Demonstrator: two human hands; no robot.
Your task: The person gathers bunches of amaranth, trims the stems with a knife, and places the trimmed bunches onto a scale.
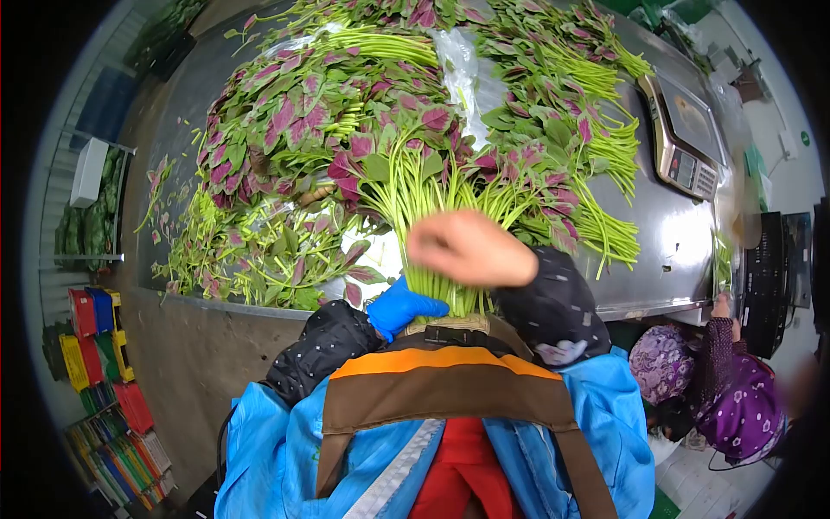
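My left hand (405, 309), in a blue glove, is wrapped around the lower stems of a bunch of red-and-green amaranth (421, 203) at the table's near edge. The bunch stands with its leaves pointing away from me and its cut ends close to my apron. Across the front of the stems passes my bare right hand (471, 248), smeared by motion. Its fingers are bent toward the left, but whether they grip anything does not show. More amaranth leaves (290, 112) lie heaped just beyond the bunch.
Bundled amaranth stems (609, 229) lie in rows on the right of the metal table (657, 251). Loose trimmings (259, 259) spread at left. Clear plastic (462, 78) lies between heaps. A digital scale (683, 130) stands at right, near another person in purple (739, 406).
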